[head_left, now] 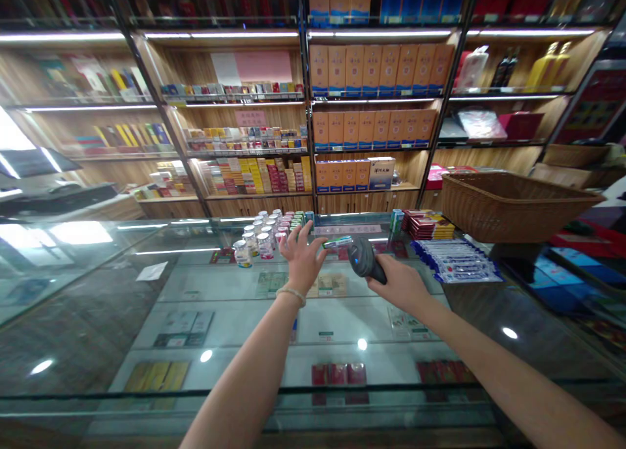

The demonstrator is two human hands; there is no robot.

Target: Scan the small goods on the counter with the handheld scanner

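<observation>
My left hand [304, 257], with a pale bracelet on the wrist, reaches over the glass counter. A small green-and-blue pack [338, 242], slim and lying sideways, is at its thumb and forefinger, which seem to pinch its left end. The other fingers are spread upward. My right hand [397, 279] is wrapped around the handle of a black barcode scanner [362, 257]. The scanner's head, with a blue light on it, is close to the right end of the pack. Rows of small round containers [264, 244] stand just left of and behind my left hand.
Blue-and-white packets [460, 261], red boxes [419, 226] and a wicker basket [518, 208] occupy the counter's right side. A white paper [151, 272] lies left. Boxed goods fill the glass counter [225, 332] below and the wall shelves [372, 100] behind.
</observation>
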